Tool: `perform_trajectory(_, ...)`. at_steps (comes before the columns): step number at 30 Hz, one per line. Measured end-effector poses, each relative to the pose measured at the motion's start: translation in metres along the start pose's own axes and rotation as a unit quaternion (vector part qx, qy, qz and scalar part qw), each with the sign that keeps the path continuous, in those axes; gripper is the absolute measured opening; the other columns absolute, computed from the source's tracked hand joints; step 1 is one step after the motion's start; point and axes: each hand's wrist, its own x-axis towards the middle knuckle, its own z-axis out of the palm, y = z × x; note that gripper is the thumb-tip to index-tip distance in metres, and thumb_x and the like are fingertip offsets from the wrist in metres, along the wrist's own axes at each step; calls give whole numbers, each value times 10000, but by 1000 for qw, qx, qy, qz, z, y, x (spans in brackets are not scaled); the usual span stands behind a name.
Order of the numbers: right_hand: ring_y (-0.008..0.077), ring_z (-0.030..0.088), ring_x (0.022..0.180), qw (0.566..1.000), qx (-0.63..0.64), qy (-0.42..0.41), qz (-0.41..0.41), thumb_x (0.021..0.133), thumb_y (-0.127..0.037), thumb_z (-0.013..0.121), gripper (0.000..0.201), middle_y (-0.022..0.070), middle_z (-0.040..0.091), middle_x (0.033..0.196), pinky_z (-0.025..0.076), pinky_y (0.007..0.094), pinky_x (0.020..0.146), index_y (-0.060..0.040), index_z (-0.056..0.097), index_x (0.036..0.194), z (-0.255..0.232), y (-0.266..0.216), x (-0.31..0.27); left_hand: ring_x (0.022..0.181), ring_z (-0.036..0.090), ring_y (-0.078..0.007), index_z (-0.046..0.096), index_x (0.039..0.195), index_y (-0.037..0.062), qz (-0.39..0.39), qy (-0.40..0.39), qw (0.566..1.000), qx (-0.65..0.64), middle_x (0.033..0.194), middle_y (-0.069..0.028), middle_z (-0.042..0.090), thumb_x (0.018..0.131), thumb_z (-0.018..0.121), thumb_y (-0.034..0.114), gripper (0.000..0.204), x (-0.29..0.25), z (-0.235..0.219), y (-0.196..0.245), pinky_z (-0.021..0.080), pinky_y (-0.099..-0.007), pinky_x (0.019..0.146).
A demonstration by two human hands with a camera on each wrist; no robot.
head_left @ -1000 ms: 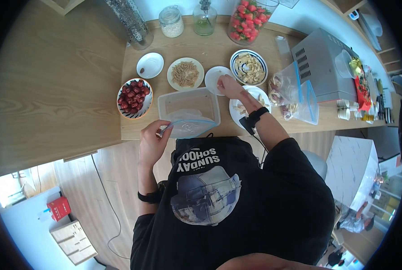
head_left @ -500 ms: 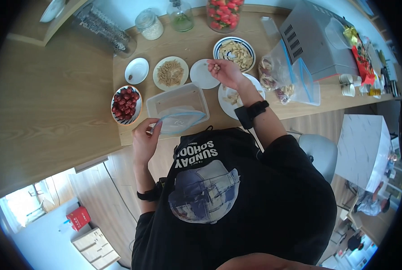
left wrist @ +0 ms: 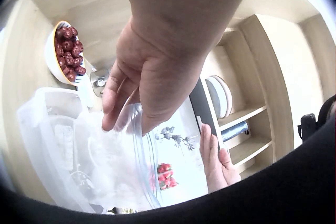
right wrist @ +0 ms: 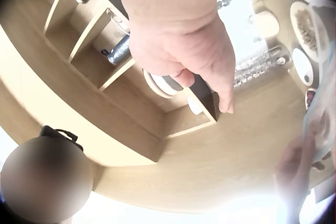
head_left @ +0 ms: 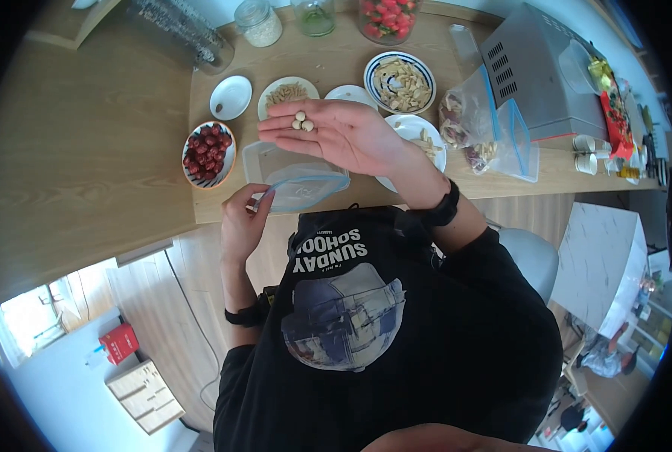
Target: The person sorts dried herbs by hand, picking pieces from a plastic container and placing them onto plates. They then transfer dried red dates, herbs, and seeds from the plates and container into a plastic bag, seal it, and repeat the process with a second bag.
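Note:
My left hand (head_left: 243, 222) pinches the rim of a clear zip bag (head_left: 306, 192) between thumb and fingers; the bag's blue-edged mouth stands open over a clear plastic box (head_left: 259, 160). Palm up above the box, my right hand (head_left: 343, 135) carries a few round, pale lotus seeds (head_left: 303, 121) on its straight fingers. Partly behind that hand are a white plate (head_left: 351, 93) and a plate of pale strips (head_left: 287, 90). In the left wrist view, the left hand (left wrist: 152, 77) holds the bag (left wrist: 118, 166) at its top edge.
A bowl of red dates (head_left: 209, 154) stands left, beside a small white dish (head_left: 231, 97). Right are a blue-rimmed bowl of pale slices (head_left: 400, 83), another white plate (head_left: 407, 124) and filled zip bags (head_left: 460, 117). Jars line the back; a grey oven (head_left: 535, 75) stands at right.
My right hand has lifted from the white plate, turned palm up and moved left over the box with the lotus seeds. The left hand keeps hold of the bag's rim.

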Motion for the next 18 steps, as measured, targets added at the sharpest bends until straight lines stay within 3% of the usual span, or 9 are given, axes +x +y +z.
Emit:
perform_trajectory(4,358,476,1347,999,-31,-32,20,966,1,372,440,283,480,1403,391,397,1159,167,418,1371,18,7,1,631,633,-170,703,976,-7,-13,4,1000,-3,812,-120,702,897,701,101,134,-7,0,5,516,-288,540)
perform_trajectory(7,379,408,1397,995,-75,-59,37,973,0,333,484,322,408,1457,346,391,1185,151,343,1433,24,9,3,644,637,-178,700,975,-10,-9,4,1000,4,857,-116,713,895,698,92,130,-8,-2,8,522,-293,547)
perform_trajectory(18,373,421,1389,995,-70,-40,64,1035,-81,341,455,320,413,1451,363,385,1176,158,348,1423,27,8,5,627,630,-197,692,963,-12,27,6,1000,3,874,-116,714,889,697,83,120,2,1,-2,526,-304,557)
